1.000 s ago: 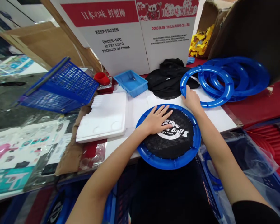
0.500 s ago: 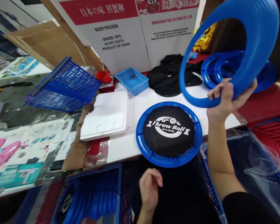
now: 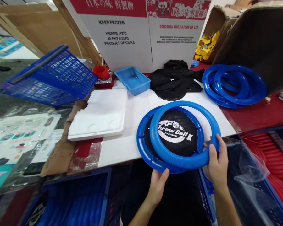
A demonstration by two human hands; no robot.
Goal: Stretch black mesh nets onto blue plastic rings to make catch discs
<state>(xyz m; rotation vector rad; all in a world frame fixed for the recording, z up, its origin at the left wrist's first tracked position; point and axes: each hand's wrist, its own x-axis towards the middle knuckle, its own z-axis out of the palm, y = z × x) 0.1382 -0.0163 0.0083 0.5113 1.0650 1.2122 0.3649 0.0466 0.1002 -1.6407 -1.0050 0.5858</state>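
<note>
On the white work surface lies a round disc (image 3: 179, 142) with a blue rim and black mesh printed "Throw Ball". A plain blue plastic ring (image 3: 184, 161) is held over it, shifted to the right and tilted, so part of the disc's rim is covered. My right hand (image 3: 218, 161) grips the ring's right side, thumb on top. My left hand (image 3: 158, 185) is at the disc's front edge, thumb by the rim and the other fingers hidden beneath it.
Blue rings (image 3: 235, 84) are stacked at the right, beside black fabric (image 3: 173, 80). A blue tray (image 3: 135, 83), white foam block (image 3: 103, 114) and tilted blue basket (image 3: 54, 78) stand left. Crates with blue discs (image 3: 70, 204) and red rings (image 3: 279, 179) sit below the table.
My right hand has brought the ring down from the upper right onto or just above the disc. My left hand has risen to the disc's front edge.
</note>
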